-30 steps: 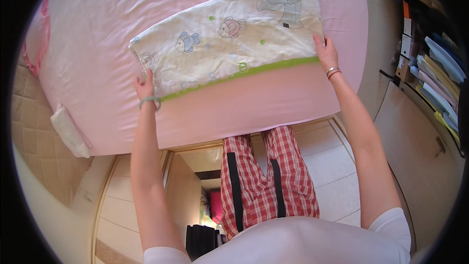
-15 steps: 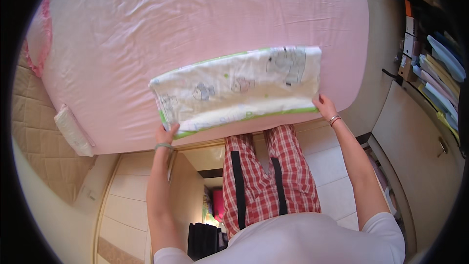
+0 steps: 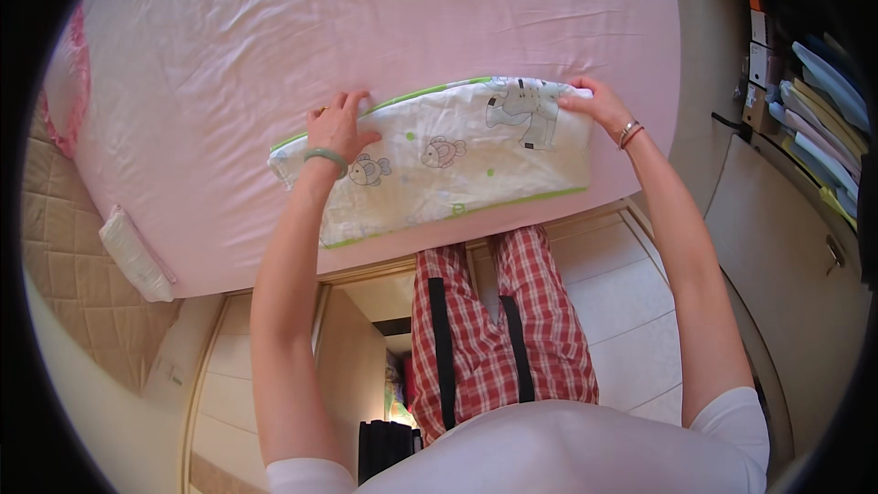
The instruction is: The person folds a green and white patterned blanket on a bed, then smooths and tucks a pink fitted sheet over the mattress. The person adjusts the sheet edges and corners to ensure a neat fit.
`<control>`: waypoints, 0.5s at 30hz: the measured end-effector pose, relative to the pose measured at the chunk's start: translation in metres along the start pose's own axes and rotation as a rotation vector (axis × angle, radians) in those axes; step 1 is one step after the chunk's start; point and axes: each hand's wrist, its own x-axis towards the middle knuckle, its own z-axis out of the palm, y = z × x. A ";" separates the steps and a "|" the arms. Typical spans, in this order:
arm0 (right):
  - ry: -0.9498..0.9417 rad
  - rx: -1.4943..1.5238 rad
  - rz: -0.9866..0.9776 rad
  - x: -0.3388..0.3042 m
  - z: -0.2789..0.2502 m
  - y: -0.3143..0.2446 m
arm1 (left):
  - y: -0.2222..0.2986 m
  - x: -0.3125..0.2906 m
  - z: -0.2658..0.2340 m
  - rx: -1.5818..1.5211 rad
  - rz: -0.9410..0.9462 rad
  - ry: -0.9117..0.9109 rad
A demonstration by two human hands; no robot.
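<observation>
Handling folded white cloth (image 3: 412, 174) with fish and animal print, green trim; lies lengthwise on pink bed sheet (image 3: 210, 82), close to bed's near edge. Left hand (image 3: 338, 133) over cloth's far edge toward left end, thumb and fingers spread apart; thumb on print side, cannot tell if fingertips tuck under. Right hand (image 3: 599, 102) at far right corner, thumb and fingers together, clamped on fabric.

Edges: far edge bowed, green strip showing along much of it; near edge slants, lower at left, thin band of sheet between it and bed edge. Wide stretch of sheet beyond far edge, good room there; also plenty to the left. Right side narrower, strip of sheet before the bed's rounded side.

Around: white padded item (image 3: 135, 256) on bed's left edge, well apart from cloth. Pink frilled fabric (image 3: 69, 91) farther up left; beige quilted cover (image 3: 82, 256) beside the bed. Near side limited by person's legs in red plaid trousers (image 3: 498, 329), right up at bed edge. Wooden panel (image 3: 352, 357) and black object (image 3: 384, 448) low, left of legs. Right: cabinet door (image 3: 777, 220) and shelf with stacked folders (image 3: 828, 119), off the bed, apart from right hand.
</observation>
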 end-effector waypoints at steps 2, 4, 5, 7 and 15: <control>0.057 -0.146 -0.250 -0.012 0.000 0.009 | 0.001 0.004 0.001 0.064 -0.026 -0.092; 0.065 -0.217 -0.373 -0.030 0.007 0.010 | -0.010 0.001 0.010 0.159 0.002 -0.126; 0.041 -0.214 -0.375 -0.041 0.012 0.005 | -0.016 -0.003 0.014 0.113 0.088 -0.029; 0.009 -0.333 -0.363 -0.064 0.017 -0.002 | -0.022 -0.013 0.019 0.020 0.264 0.162; 0.358 -0.184 -0.282 -0.079 0.010 0.027 | -0.028 -0.031 0.017 -0.072 0.107 0.166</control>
